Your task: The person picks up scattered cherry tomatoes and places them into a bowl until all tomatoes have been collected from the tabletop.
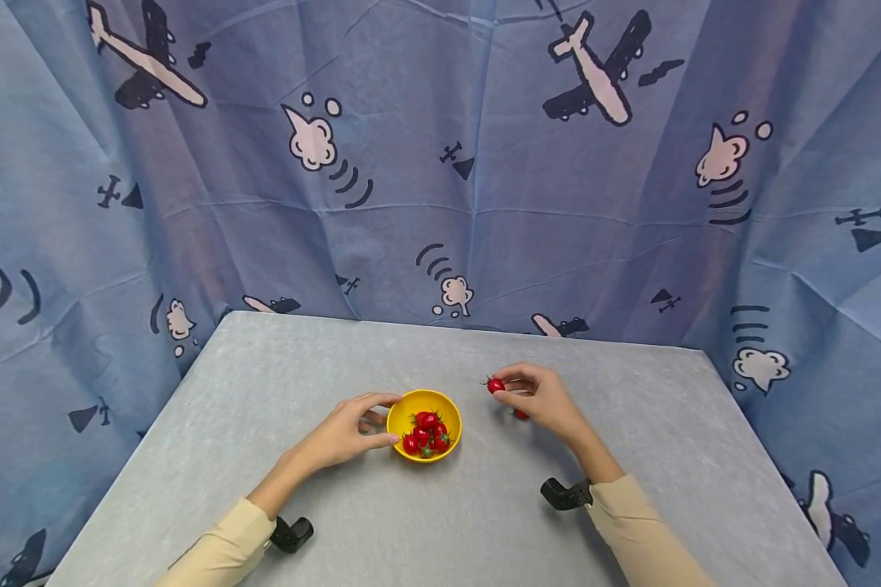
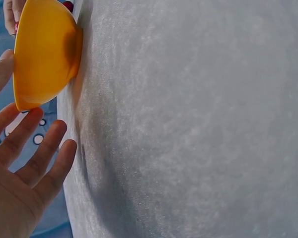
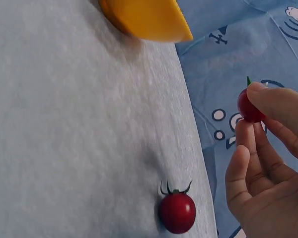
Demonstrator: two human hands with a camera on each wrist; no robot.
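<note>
On the table stands a yellow bowl [image 1: 398,416] with several cherry tomatoes [image 1: 426,434] in it. My left hand [image 1: 348,428] is at the bowl's left side, thumb and forefinger at the rim. Its fingers spread loosely in the left wrist view, beside the outer wall of the bowl [image 2: 44,54]. Between thumb and fingertips, my right hand [image 1: 539,395] pinches one cherry tomato [image 3: 248,106] with a green stem, raised above the table to the right of the bowl. Below that hand a loose cherry tomato [image 3: 177,212] lies on the table, partly hidden in the head view.
The grey table [image 1: 484,522] reaches back to a blue curtain [image 1: 411,163] printed with planes and clouds. Each wrist carries a black camera mount, one at the left wrist [image 1: 291,535] and one at the right wrist [image 1: 565,494].
</note>
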